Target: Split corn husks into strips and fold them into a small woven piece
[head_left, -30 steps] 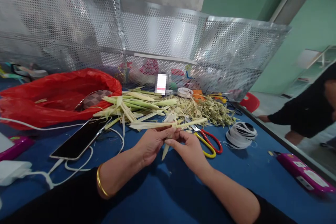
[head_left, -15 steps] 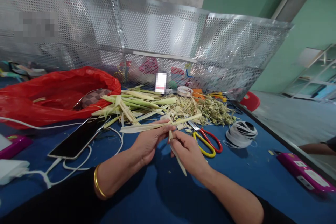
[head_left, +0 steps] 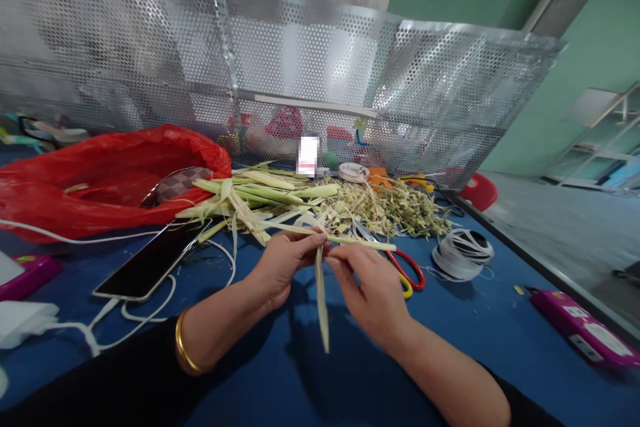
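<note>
While left hand (head_left: pixel 283 261) and right hand (head_left: pixel 374 288) pinch it, the pale tapered strip (head_left: pixel 323 307) hangs.

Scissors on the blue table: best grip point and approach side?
Take the scissors by the red handle loop, coming from the right. The loops lie flat and exposed on that side. The blades point away to the left under the leaf scraps, and the right hand, pinching a leaf strip, hides part of the yellow loop.
</note>
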Demonstrator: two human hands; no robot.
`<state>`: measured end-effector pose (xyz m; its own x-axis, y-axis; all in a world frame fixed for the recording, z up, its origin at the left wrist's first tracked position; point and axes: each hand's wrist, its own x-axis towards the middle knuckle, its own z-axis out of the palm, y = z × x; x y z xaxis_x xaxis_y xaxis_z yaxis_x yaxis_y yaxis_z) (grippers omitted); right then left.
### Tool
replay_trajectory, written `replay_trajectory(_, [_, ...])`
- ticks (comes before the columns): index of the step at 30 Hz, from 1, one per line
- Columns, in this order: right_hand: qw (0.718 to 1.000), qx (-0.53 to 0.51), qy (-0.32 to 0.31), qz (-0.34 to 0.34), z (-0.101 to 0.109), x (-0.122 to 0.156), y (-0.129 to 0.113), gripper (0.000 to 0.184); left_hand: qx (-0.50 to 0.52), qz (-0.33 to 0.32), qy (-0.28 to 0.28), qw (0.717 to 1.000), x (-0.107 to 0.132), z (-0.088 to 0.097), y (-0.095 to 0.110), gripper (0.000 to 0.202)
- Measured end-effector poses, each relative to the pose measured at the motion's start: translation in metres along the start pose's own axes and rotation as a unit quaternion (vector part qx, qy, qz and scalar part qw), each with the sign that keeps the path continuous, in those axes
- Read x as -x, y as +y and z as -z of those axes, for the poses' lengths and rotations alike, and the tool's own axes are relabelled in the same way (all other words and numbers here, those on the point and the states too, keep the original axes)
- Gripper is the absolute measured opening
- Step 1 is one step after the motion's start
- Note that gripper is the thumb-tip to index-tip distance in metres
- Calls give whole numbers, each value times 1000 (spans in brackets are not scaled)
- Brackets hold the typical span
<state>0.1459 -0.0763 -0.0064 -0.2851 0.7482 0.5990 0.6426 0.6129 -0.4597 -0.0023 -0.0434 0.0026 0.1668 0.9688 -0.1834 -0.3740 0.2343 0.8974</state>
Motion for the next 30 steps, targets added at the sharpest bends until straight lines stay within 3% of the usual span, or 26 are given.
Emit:
replay_trajectory(2, [991,114,71,22,9,-6,5,17,-18,7,-3,1000,-1,2,2,21])
replay_trajectory(4, [985,164,49,22,13,-11,11,16,-24,22,-3,999,-2,3,4,19])
replay_trajectory(7, [991,131,-40,3,11,-15,17,18,-38,26,-17,999,-1,3,5,22])
replay_trajectory(9, [992,116,-58,-5,7,-14,17,21,-82,8,-28,996,-1,2,4,29])
replay_trajectory(15, [990,121,-75,2,4,-9,9,23,-159,-37,-19,986,-4,4,-1,32])
replay_trajectory(24, [989,117,-86,25,12,-10,4,22,-117,-16,4,993,-8,6,4,26])
replay_trajectory(30, [993,95,-64,1,9,-9,6,23,-125,22,-38,991,-8,7,14,34])
